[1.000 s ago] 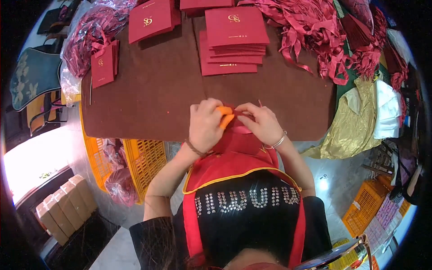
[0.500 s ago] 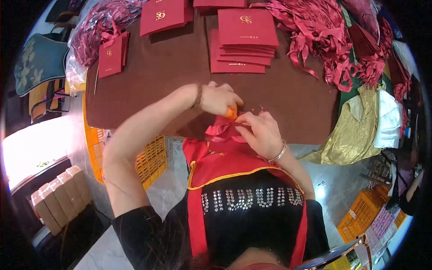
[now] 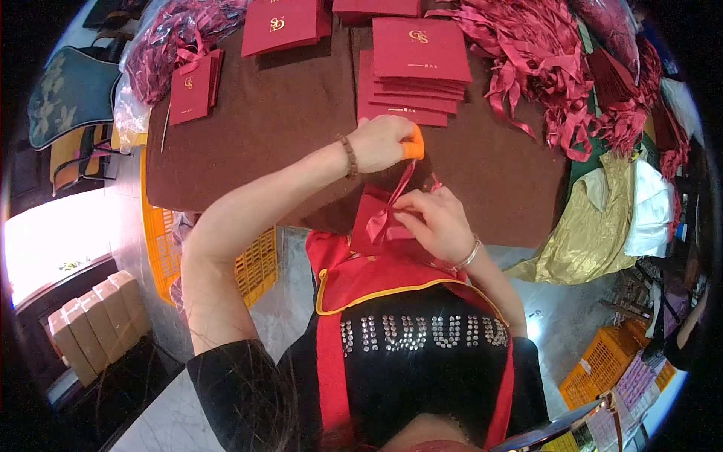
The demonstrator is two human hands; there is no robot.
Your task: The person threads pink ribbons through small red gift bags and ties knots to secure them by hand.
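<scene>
A small red paper bag (image 3: pixel 369 205) lies at the near edge of the brown-covered table, partly hidden by my right hand. A glossy red ribbon (image 3: pixel 404 181) runs from it up to my left hand (image 3: pixel 382 145). The left hand is closed on the ribbon, an orange cover (image 3: pixel 413 143) on one finger. My right hand (image 3: pixel 437 222) pinches the ribbon where it meets the bag; the exact grip is hidden. A pink-red ribbon loop (image 3: pixel 378 224) hangs beside its fingertips.
Beyond my hands sit a stack of flat red bags (image 3: pixel 420 49), another stack (image 3: pixel 280 29) and a smaller bag (image 3: pixel 190 94). Loose red ribbons (image 3: pixel 535 60) heap at the far right. Gold cloth (image 3: pixel 595 226) hangs off the right edge. An orange crate (image 3: pixel 256 264) stands below left.
My left hand has moved up and away from my right, drawing the ribbon out into a straight line. The bunched ribbon has become a smaller loop. My right hand stays nearly in place.
</scene>
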